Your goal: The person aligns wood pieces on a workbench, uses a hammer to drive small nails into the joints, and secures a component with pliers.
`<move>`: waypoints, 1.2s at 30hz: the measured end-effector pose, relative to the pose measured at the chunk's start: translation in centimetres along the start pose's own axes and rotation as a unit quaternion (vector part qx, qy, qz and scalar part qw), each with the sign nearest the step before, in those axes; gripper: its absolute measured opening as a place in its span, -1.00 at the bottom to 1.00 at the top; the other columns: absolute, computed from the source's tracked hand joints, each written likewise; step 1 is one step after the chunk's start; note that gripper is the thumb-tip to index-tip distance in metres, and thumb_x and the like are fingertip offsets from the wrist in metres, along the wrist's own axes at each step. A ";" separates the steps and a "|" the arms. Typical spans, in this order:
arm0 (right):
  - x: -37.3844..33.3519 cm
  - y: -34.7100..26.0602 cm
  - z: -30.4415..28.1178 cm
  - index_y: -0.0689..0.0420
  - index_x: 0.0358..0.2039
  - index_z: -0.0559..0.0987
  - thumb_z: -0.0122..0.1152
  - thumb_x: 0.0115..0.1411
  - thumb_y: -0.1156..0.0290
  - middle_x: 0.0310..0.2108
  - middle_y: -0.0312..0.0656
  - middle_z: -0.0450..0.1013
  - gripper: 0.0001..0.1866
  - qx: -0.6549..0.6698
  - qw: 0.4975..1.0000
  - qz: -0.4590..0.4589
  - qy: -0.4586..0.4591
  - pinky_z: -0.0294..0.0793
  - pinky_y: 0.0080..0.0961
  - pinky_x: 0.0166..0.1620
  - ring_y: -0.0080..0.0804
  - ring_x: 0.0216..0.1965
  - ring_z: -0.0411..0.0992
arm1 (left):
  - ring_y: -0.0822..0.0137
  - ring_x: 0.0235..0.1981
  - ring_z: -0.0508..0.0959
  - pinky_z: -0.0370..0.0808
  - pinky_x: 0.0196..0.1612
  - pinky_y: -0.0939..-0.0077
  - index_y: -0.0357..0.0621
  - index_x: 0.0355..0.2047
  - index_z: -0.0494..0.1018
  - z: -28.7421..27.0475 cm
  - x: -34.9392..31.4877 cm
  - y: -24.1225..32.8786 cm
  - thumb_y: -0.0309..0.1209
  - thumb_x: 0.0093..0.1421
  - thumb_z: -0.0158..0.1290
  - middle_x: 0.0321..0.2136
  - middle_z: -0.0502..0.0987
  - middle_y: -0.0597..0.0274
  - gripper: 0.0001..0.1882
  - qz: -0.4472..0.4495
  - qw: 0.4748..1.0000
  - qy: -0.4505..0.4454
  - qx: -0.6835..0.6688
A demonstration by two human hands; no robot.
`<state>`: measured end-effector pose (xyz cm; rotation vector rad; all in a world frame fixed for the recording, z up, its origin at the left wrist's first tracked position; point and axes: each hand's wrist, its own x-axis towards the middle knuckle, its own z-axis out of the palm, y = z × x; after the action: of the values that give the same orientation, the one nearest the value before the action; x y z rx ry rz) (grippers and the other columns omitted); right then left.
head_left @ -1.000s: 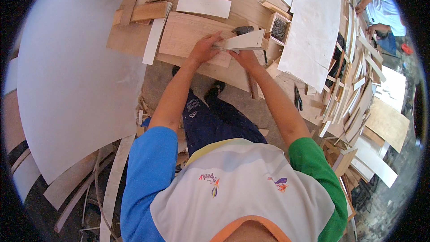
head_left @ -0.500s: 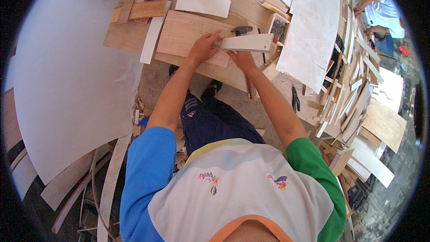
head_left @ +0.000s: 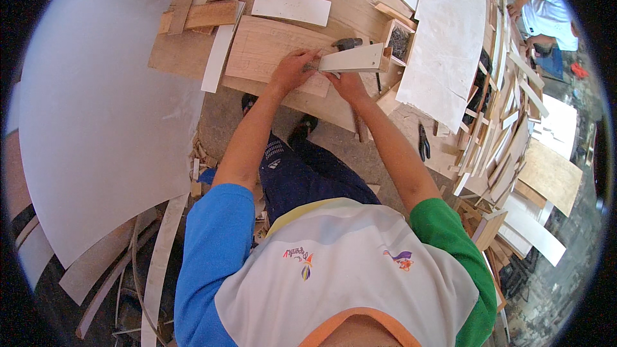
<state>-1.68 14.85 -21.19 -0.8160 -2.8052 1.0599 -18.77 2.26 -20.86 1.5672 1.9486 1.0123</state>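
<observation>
A narrow white-faced wooden piece [head_left: 352, 59] is raised over the workbench, its right end wider and showing bare wood. My right hand [head_left: 348, 86] grips it from below near its left end, fingers curled. At that same end my left hand [head_left: 295, 71] has its fingers closed together; something small may be between them, but I cannot make it out. Beneath my left hand lies a pale wooden board [head_left: 257, 48]. Just beyond the raised piece rests a hammer [head_left: 347, 44], its handle partly hidden behind it.
An open wooden box of nails [head_left: 400, 42] stands right of the hammer. White panels [head_left: 443, 38] and a heap of offcuts [head_left: 495, 148] fill the right side, with black-handled pliers [head_left: 423, 141] nearer me. A large white sheet [head_left: 103, 115] rises at left. Another person [head_left: 549, 19] works far right.
The white-faced piece has turned slightly in my hands, so more bare wood shows at its right end. My left fingers have shifted a little; my right hand stays nearly still.
</observation>
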 end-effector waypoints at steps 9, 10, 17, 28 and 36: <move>-0.1 -0.3 0.0 0.22 -0.04 0.46 0.19 0.15 0.20 -0.01 0.09 0.37 -0.55 0.019 0.997 -0.041 0.061 0.24 -0.18 0.10 0.08 0.07 0.27 | 0.14 0.03 0.41 0.38 0.08 0.27 0.08 0.19 0.23 0.4 0.1 -0.4 -0.39 0.04 0.16 -0.09 0.53 0.31 -0.33 0.007 1.000 0.008 0.007; -0.2 -0.3 0.2 0.21 -0.09 0.50 0.19 0.15 0.24 -0.08 0.05 0.44 -0.62 0.017 0.996 -0.043 0.080 0.30 -0.21 0.05 0.04 0.01 0.34 | 0.14 0.03 0.42 0.38 0.08 0.27 0.08 0.19 0.23 0.2 0.1 -0.3 -0.39 0.04 0.16 -0.09 0.53 0.31 -0.33 0.003 1.000 0.001 0.003; -0.2 -0.7 -0.1 0.22 -0.11 0.51 0.19 0.15 0.27 -0.09 0.06 0.44 -0.64 0.012 0.995 -0.061 0.083 0.31 -0.22 0.04 0.02 -0.01 0.37 | 0.12 0.05 0.40 0.37 0.10 0.27 0.07 0.19 0.23 0.5 0.2 -0.5 -0.39 0.04 0.16 -0.06 0.51 0.28 -0.33 0.006 0.999 0.001 0.037; -0.1 -1.2 -0.6 0.22 -0.10 0.49 0.23 0.12 0.29 -0.10 0.05 0.44 -0.62 0.015 0.994 -0.066 0.086 0.32 -0.22 0.04 0.01 -0.01 0.36 | 0.10 0.04 0.41 0.37 0.09 0.26 0.05 0.07 0.37 0.2 0.1 0.2 -0.43 0.00 0.17 -0.07 0.50 0.13 -0.44 0.004 0.999 0.014 0.034; 0.1 -1.0 -0.4 0.16 -0.08 0.51 0.24 0.06 0.26 0.05 -0.01 0.37 -0.58 -0.025 0.995 -0.064 0.068 0.16 -0.12 0.20 0.04 0.13 0.23 | 0.05 -0.03 0.44 0.39 0.04 0.25 -0.01 -0.06 0.48 0.8 0.5 0.3 -0.39 -0.08 0.25 -0.11 0.51 0.11 -0.51 -0.002 0.999 0.049 0.005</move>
<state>-2.09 14.52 -20.28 -0.6749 -2.7363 0.8843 -18.08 3.02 -21.08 1.5442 2.0241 1.0974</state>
